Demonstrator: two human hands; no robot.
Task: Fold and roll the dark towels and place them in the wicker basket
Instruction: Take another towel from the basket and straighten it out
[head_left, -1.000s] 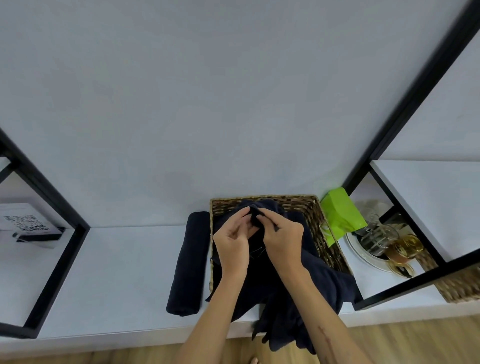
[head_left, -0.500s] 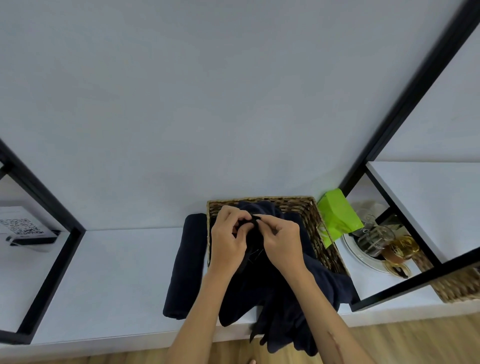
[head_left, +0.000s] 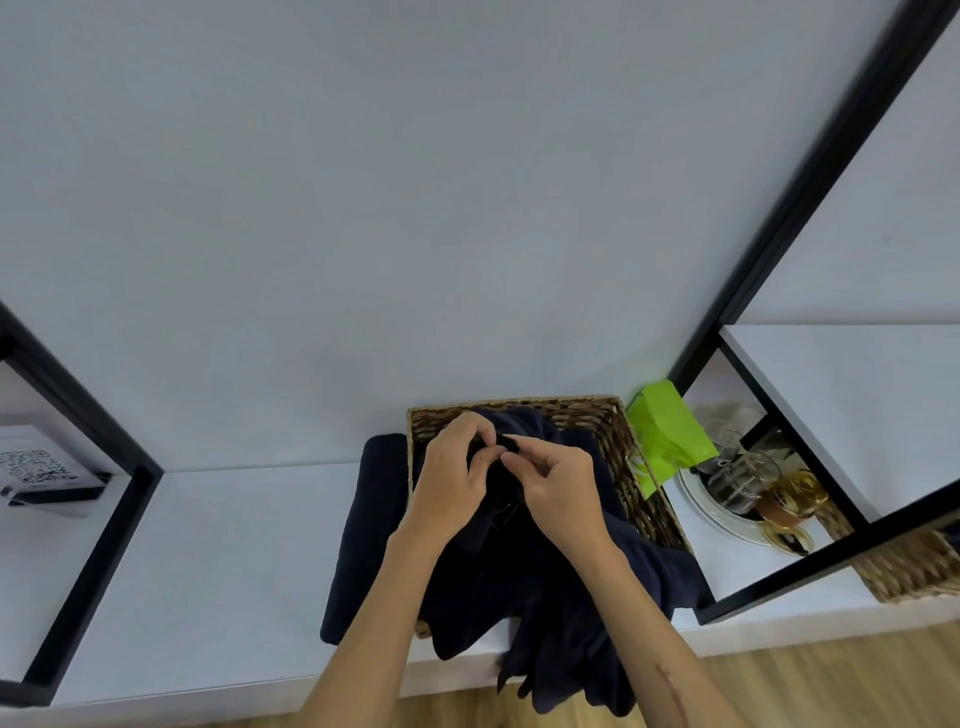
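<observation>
A wicker basket (head_left: 618, 447) stands on the white shelf against the wall. A loose dark towel (head_left: 561, 613) spills out of it and hangs over the shelf's front edge. My left hand (head_left: 452, 483) and my right hand (head_left: 556, 488) are close together above the basket, each pinching the same raised edge of this towel between thumb and fingers. A rolled dark towel (head_left: 363, 535) lies on the shelf just left of the basket, touching its side.
A green paper bag (head_left: 667, 434) leans right of the basket. Further right a white plate (head_left: 711, 512) carries glass jars and gold items. Black frame bars (head_left: 810, 171) cross both sides. A QR-code card (head_left: 39, 467) stands at the left.
My hands have stayed over the basket, shifting their pinch along the towel's edge; the left hand's fingers have curled further over it. The view has shifted slightly.
</observation>
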